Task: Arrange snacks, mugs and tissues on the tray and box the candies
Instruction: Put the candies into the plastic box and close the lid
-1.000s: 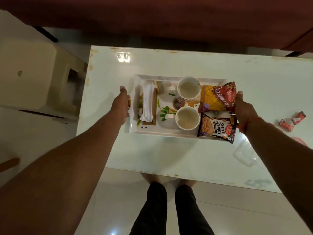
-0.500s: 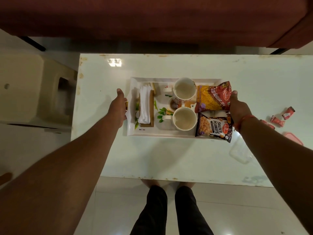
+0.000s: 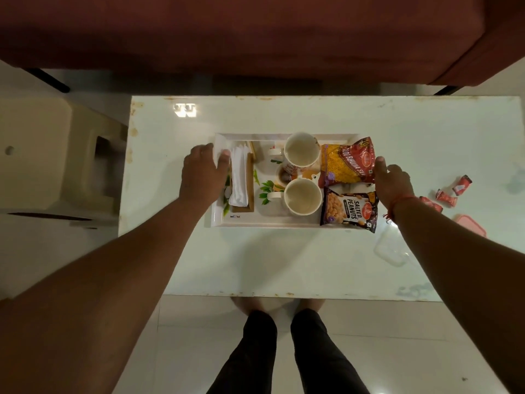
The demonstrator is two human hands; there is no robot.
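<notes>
With my left hand (image 3: 203, 173) and right hand (image 3: 393, 180) loosely open on the ends of the white rectangular plastic tray (image 3: 244, 221), gripping nothing, I judge it arranged, red-wrapped candies (image 3: 447, 194) lying unboxed right of it.

We are in a home living room: a low white worktop (image 3: 312, 260) stands on pale floor tiles (image 3: 383, 351) before a dark red sofa (image 3: 241, 32), with a beige plastic stool (image 3: 51, 155) beside it and a tray (image 3: 270, 221) of mugs (image 3: 302, 149) and snack packets (image 3: 348, 163).
</notes>
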